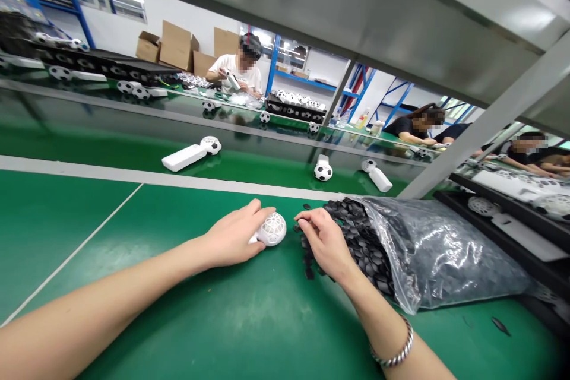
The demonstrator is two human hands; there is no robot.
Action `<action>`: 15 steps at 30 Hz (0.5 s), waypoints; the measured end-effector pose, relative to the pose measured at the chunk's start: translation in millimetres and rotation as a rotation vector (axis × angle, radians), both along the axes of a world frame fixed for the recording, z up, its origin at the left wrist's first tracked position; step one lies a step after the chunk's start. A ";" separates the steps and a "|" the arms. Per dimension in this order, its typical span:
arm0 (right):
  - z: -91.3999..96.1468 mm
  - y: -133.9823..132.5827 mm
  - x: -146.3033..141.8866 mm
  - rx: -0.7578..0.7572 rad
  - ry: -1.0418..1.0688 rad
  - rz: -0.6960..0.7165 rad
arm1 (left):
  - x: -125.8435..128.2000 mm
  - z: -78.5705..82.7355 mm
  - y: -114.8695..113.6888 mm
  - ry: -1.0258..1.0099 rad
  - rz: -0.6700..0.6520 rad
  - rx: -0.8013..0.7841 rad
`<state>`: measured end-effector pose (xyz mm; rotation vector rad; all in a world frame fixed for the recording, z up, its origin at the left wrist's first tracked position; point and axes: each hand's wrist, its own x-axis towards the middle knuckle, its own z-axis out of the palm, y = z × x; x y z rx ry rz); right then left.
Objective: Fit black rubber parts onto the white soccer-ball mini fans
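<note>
My left hand [238, 234] is wrapped round a white handheld fan [272, 229] that lies on the green tabletop; its round latticed head shows past my fingers, and the handle is hidden under the hand. To the right, my right hand [324, 240] pinches a small black plastic piece [298, 225] between thumb and fingertips, a short way from the fan head. Loose black pieces [308, 264] lie below and beside that hand. They spill from a clear plastic bag [445, 249] full of such pieces, which rests on its side with its mouth toward me.
Beyond the pale strip, a white fan with a football-patterned head [191, 154] and others lie on the green belt. Black trays of white fans [525, 214] stand at the right. A metal beam [472, 124] slants overhead. Co-workers [240, 71] sit across the line.
</note>
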<state>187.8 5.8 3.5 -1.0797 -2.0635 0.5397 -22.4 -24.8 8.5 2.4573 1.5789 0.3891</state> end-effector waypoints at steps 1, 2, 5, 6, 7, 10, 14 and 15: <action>0.1 -0.5 -0.3 -0.005 0.012 0.001 | -0.5 1.0 -0.4 0.007 -0.038 0.007; 0.0 -1.3 -0.9 -0.040 0.033 0.014 | -0.9 2.1 -0.8 0.013 -0.066 0.014; -0.5 -5.7 -4.0 -0.197 0.112 0.071 | -2.0 4.3 -0.9 0.005 -0.073 0.004; -0.4 -7.5 -5.1 -0.234 0.131 0.085 | -2.1 4.7 -0.6 -0.004 -0.068 -0.007; -0.1 -9.3 -6.2 -0.240 0.138 0.090 | -2.2 4.8 -0.3 -0.013 -0.062 -0.015; 1.4 -14.0 -8.8 -0.104 0.087 0.062 | -1.9 4.5 0.3 -0.020 -0.046 -0.020; 0.8 -18.9 -12.1 -0.059 0.037 0.080 | -1.3 3.9 -0.1 -0.025 -0.039 -0.013; 0.2 -20.3 -13.0 -0.091 0.041 0.092 | -1.3 3.6 -0.3 -0.029 -0.041 -0.009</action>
